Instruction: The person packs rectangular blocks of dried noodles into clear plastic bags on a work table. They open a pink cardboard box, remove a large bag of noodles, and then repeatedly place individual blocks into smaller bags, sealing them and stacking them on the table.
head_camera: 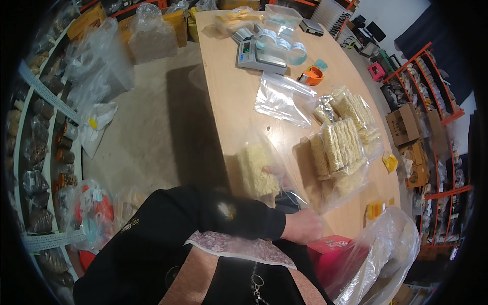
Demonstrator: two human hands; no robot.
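My left hand (304,227), in a black sleeve, reaches across my front and is closed on the edge of a clear plastic bag near the table edge. The bag holds pale dried noodle blocks (261,171) and is blurred. My right hand (273,172) shows partly through the film, its fingers against the side of the blocks; its wrist is mostly hidden by the left arm. Filled noodle bags (341,146) lie stacked to the right. An empty zip bag (284,99) lies flat beyond the blocks, below a digital scale (261,57).
An orange tape roll (312,75) and plastic tubs (282,17) are on the far table. A pink-red box (329,244) and large clear bag (385,248) stand at the near right. Loaded shelves (45,152) line the left; orange racks (442,194) stand right.
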